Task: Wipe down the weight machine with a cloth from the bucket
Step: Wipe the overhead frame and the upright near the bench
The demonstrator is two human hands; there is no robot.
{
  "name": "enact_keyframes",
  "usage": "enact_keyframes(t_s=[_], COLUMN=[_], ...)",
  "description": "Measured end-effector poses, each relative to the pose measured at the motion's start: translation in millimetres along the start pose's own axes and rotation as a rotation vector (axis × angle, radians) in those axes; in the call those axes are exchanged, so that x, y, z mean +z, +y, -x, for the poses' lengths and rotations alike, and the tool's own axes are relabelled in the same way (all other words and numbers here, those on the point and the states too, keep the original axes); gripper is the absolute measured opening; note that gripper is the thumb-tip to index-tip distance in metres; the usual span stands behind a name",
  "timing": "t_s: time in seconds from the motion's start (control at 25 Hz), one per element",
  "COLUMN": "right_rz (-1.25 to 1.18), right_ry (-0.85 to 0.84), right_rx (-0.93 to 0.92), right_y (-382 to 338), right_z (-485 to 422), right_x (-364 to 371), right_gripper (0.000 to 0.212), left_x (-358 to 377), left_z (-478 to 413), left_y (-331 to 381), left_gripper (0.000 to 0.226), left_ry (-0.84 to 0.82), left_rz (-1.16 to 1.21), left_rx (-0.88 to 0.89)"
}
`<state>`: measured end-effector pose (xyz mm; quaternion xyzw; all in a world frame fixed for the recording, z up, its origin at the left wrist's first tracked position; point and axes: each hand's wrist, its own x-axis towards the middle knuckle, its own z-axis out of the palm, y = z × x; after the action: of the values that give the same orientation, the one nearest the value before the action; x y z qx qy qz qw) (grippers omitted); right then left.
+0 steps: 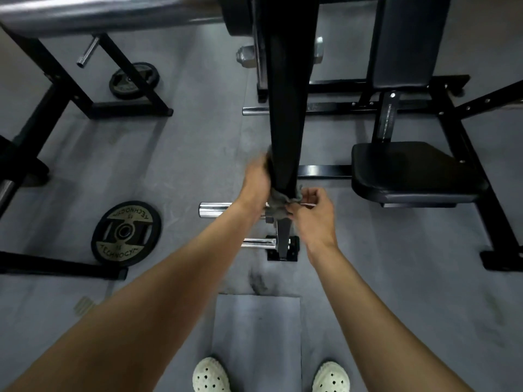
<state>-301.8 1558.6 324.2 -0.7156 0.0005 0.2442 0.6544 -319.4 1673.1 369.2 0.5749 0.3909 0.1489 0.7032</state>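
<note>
The grey cloth [278,205] wraps the black upright post [285,123], whose axis runs 12 to 6 o'clock. The left hand [256,179] grips it at 9 o'clock; fingers [310,193] of the right hand [315,215] pinch it at 3 o'clock.

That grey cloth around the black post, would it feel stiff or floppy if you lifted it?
Probably floppy: the cloth bunches and wraps round the post. Likely light, since the right hand holds its end by fingertips alone.

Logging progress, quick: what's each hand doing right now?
Left hand: grips the cloth around the black post.
Right hand: pinches the cloth's end.
</note>
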Motion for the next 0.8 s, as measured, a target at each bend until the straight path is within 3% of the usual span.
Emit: enact_keyframes(t_s=[0.08,0.2,0.28,0.44,0.52,0.68,0.8], right_rz=[0.110,0.262,0.251,0.130,0.091,0.175,0.281], right_ry=[-0.014,-0.021,-0.030,0.120,0.146,0.162,0.125], right_rx=[0.007,0.042,0.047,-0.153,-0.159,-0.131,-0.227], right_y=[8.0,24.9,28.7,12.5,14.0,47.4,79.4], right_z=[-4.8,0.2,9.9,8.3,4.2,-0.1,-9.1], right_x=[-1.5,1.3,3.7,7.2,11.5,11.9,8.3], right_gripper=[0.031,0.026,0.018,0.013,0.016,0.011,0.004], left_x=[-0.6,-10.8,-12.1,-2.7,-6.3,-4.5,-9.5], left_z=[-9.2,-19.4,-20.1,-16.8,-22.1,6.5,33.8], left_y=[-11.2,-40.7,-41.1,-21.1,-29.4,-80.3,-132.9], left_gripper=[0.043,0.039,0.042,0.050,0.048,0.031,0.018], left_ry=[-0.063,-0.102,-0.047,-0.075,-0.045,0.129,0.213], left_rz=[-0.008,-0.277,-0.223,0.137,0.046,-0.119,-0.224], left_rx=[-0.071,-0.102,-0.086,-0.068,-0.052,0.112,0.425])
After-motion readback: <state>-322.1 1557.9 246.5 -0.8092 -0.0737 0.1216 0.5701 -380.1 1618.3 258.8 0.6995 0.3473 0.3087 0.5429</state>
